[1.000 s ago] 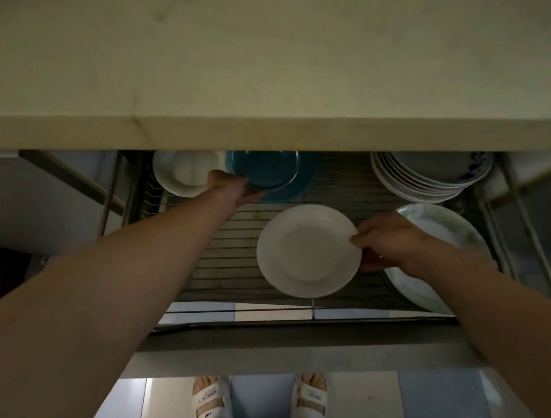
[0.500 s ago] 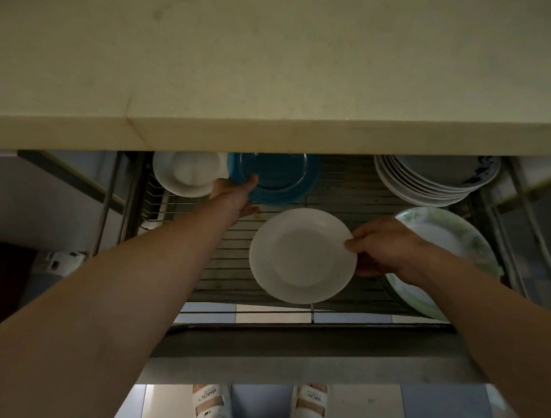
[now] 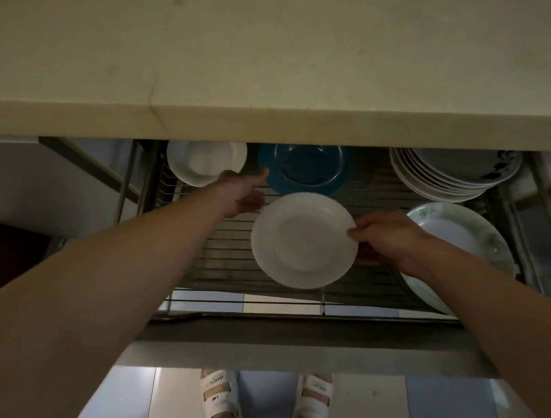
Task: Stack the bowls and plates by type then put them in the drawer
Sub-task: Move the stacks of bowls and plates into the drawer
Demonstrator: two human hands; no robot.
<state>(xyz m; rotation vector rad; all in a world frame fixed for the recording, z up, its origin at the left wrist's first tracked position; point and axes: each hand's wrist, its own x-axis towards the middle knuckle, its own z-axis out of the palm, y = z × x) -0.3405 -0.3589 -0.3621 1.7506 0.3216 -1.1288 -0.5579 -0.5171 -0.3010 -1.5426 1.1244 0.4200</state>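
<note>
Right hand [image 3: 387, 240] pinches the rim of a white plate [image 3: 303, 240] and holds it over the wire drawer [image 3: 223, 270]; left hand [image 3: 240, 194] reaches with loose, straight fingers toward the blue plate [image 3: 279, 182], holding nothing. Under the counter [image 3: 279, 60], much looks sorted: a stack of plates [image 3: 441, 182] at the back right, a green-patterned plate [image 3: 456, 243] in front of it, a glass bowl [image 3: 307, 163] on the blue plate, white bowls [image 3: 205, 162] at the left. Judging by this, the held plate is what remains to be placed.
</note>
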